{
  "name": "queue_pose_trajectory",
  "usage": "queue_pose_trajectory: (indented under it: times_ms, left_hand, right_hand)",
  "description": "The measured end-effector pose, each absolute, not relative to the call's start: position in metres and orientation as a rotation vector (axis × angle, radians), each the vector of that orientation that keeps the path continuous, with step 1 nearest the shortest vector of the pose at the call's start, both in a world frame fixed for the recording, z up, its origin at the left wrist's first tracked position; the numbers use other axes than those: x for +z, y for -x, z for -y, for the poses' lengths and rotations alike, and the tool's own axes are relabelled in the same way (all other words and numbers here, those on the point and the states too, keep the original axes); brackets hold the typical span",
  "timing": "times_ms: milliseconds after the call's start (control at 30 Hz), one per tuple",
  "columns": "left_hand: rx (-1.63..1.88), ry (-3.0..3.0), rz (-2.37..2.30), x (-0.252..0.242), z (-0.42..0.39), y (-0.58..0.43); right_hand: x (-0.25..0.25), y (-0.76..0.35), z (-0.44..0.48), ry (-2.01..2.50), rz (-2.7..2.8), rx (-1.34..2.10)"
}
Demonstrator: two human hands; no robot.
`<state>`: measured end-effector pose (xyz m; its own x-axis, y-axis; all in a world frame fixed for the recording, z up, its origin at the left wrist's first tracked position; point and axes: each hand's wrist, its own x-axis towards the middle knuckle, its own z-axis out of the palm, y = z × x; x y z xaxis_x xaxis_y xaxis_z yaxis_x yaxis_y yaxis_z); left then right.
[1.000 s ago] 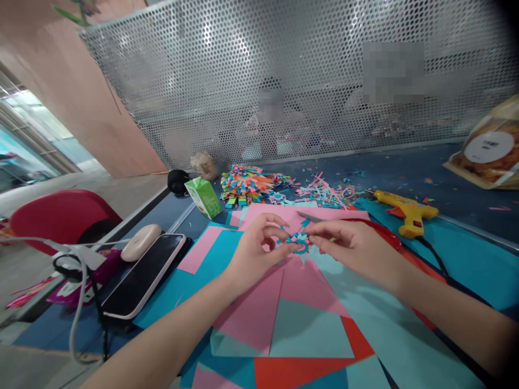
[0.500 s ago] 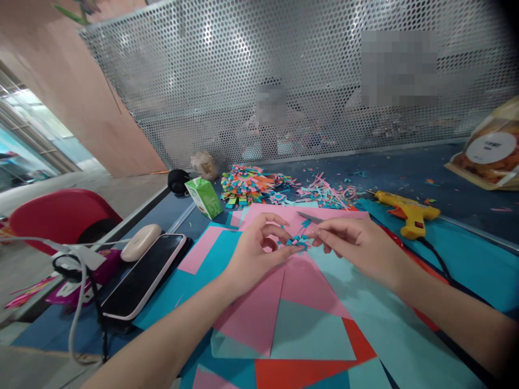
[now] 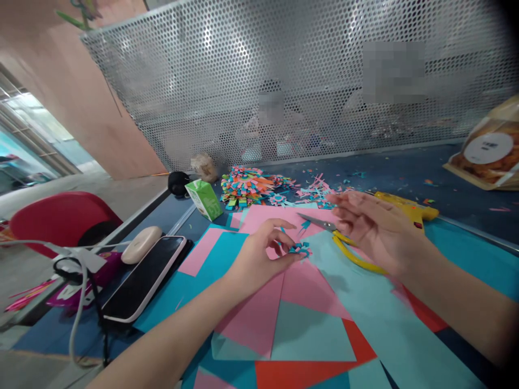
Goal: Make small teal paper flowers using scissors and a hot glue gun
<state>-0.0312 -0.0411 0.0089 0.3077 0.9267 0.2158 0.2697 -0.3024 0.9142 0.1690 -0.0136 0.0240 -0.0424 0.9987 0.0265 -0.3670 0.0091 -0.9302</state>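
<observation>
Between its thumb and fingertips, my left hand (image 3: 263,256) pinches a small blue and pink paper flower (image 3: 300,249) above pink sheets. My right hand (image 3: 371,227) is raised to the right, fingers apart, with nothing visible in it. Partly hidden beneath it, yellow-handled scissors (image 3: 357,260) lie on the papers, blades pointing left. Small blue strips (image 3: 304,228) rest close to the blade tips. Pink, blue, light green and red sheets overlap under both hands.
A pile of fringed paper flowers (image 3: 247,186) and paper scraps (image 3: 318,189) sit behind. The yellow glue gun (image 3: 405,205) is behind my right hand. Left are a green carton (image 3: 204,200), a phone (image 3: 146,278) and a white case (image 3: 141,245). A snack bag (image 3: 490,148) stands far right.
My right hand has moved away from the paper flower, up and to the right, and its fingers have spread. The scissors' yellow handles now show. My left hand stays with the flower.
</observation>
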Motion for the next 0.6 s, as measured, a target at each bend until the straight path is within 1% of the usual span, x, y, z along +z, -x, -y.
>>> queue_pose_trajectory:
  times_ms: [167, 300, 400, 500, 600]
  left_hand:
    - [0.920, -1.706, -0.906, 0.0125, 0.0458, 0.0308]
    - [0.787, -1.760, -0.739, 0.0132, 0.0507, 0.0335]
    - [0.778, -2.094, -0.778, 0.0121, 0.0506, 0.0356]
    - [0.717, -2.531, -0.848, 0.0118, 0.0484, 0.0372]
    - [0.679, -2.629, -0.786, 0.0126, 0.0475, 0.0377]
  right_hand:
    - [0.0225, -0.1706, 0.0085, 0.806, 0.922, 1.367]
    - [0.0184, -0.1726, 0.0081, 0.900, 0.957, 1.131]
    - [0.0185, -0.1757, 0.0101, 0.926, 1.036, 0.977]
    - [0.0183, -0.1759, 0.0128, 0.916, 1.128, 0.991]
    - [0.0159, -0.1708, 0.0151, 0.893, 1.219, 1.041]
